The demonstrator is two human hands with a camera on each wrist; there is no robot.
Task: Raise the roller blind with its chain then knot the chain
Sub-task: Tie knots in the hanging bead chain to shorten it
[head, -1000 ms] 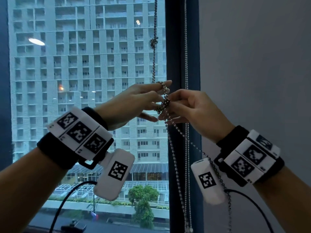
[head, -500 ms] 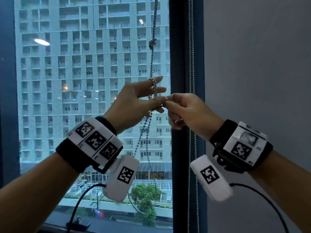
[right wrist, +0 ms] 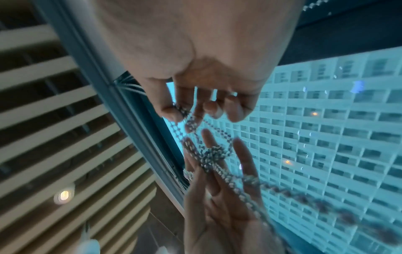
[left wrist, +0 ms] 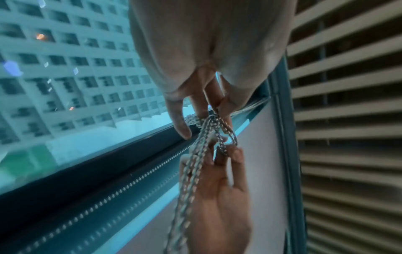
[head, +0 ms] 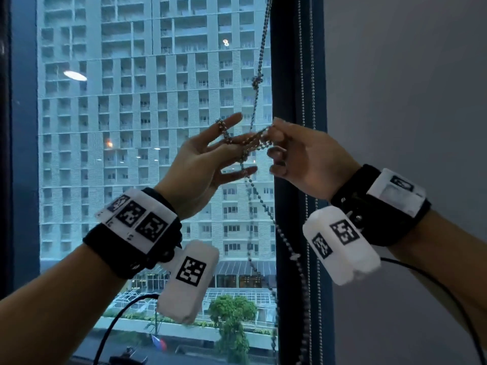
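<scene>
A tall apartment block [head: 158, 127] is filling the view through the window glass, and a dark window frame [head: 286, 75] is running upright just right of the hands, with a grey wall [head: 408, 101] beyond it. A second bead chain [head: 305, 75] is hanging straight down along that frame, close behind the right hand. White tagged camera units are hanging under both wrists, each trailing a black cable.

The chain [head: 259, 56] is coming down in front of the glass, carrying a tight knot [head: 257, 81] above the hands, and is continuing below them in loose strands toward the lower right. The left hand [head: 200, 164] is raised with its palm turned inward and its fingers [head: 232, 119] spread nearly straight, and a loop of the chain is lying wrapped over them. The right hand [head: 303, 156] is facing it, with thumb and forefinger pinching the chain at the fingertips and the other fingers curled under. From the right wrist view, a loose tangle of chain is sitting against the left hand's fingers [right wrist: 243, 154].

The hands are almost touching at the fingertips. Open glass is lying to the left of them, while the frame and the hanging second chain are crowding the right side.
</scene>
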